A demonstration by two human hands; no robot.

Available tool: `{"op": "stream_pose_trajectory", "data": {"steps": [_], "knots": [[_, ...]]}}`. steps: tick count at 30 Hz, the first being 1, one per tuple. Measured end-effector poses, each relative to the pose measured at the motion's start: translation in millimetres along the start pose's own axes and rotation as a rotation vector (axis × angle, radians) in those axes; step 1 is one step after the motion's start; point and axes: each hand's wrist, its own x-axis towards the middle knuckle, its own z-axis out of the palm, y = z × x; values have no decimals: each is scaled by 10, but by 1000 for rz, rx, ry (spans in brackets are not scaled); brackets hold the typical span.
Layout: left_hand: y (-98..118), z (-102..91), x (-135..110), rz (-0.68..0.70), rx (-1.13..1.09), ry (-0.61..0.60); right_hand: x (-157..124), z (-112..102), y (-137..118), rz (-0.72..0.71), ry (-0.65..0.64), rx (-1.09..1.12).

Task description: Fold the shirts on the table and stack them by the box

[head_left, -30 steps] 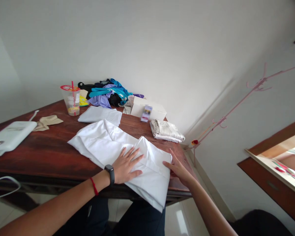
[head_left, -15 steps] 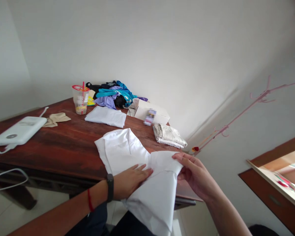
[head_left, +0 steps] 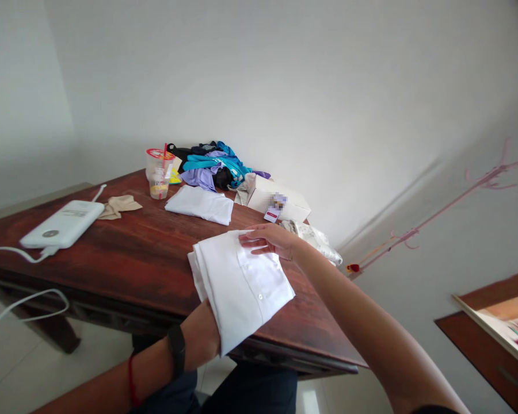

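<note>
A white buttoned shirt point(head_left: 242, 287), folded into a layered bundle, lies at the table's front edge with its near corner hanging over. My left hand point(head_left: 205, 333) is tucked beneath the folded cloth, so its fingers are hidden. On the shirt's far edge rests my right hand point(head_left: 267, 238), open, fingers stretched out over the fabric. Behind the shirt, another folded white cloth point(head_left: 201, 204) lies flat. Folded patterned pale fabric point(head_left: 315, 238) is partly covered by my right hand and arm.
The dark wooden table point(head_left: 147, 264) holds a white power bank point(head_left: 63, 224) with a cable, a beige cloth point(head_left: 120, 207) and a plastic cup point(head_left: 159, 175) with a straw. Farther back are piled clothes point(head_left: 216, 164) and a white box point(head_left: 280, 195). A pink rack point(head_left: 408, 236) leans at right.
The shirt's near part has been folded up over the rest, making a smaller bundle. My right hand moved from the right side to the far edge; my left hand went under the cloth.
</note>
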Motion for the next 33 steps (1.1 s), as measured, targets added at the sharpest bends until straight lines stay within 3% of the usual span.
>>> {"op": "stream_pose_trajectory", "data": {"steps": [3,5,7,9,10,13,15,17,19,22,24,28,33], "knots": [[-20,-73,-284,-29,98,-52,251,7,127,-84,-116,12],[-4,-102,-517,-78,139,-41,332,-59,243,-233,-65,-28],[38,-130,-726,-121,111,22,380,-187,388,-360,169,-188],[88,-180,-849,-233,2,175,416,-332,552,-350,432,-394],[108,-220,-864,-334,-86,261,433,-390,633,-303,504,-467],[109,-406,-708,-603,-321,436,495,-452,832,-179,482,-524],[48,-557,-478,-587,-236,498,558,-411,908,-157,451,-539],[-49,-682,-211,-465,12,552,638,-346,945,-142,454,-572],[-170,-739,33,-300,190,486,717,-288,963,-134,471,-610],[-381,-661,264,-100,247,205,794,-225,1009,-138,521,-657],[-524,-530,304,-116,280,85,811,-178,1071,-139,563,-681],[-708,-293,199,-236,336,65,787,-48,1213,-152,634,-722],[-704,-333,75,-280,328,51,670,79,1180,-347,733,-891]]}}
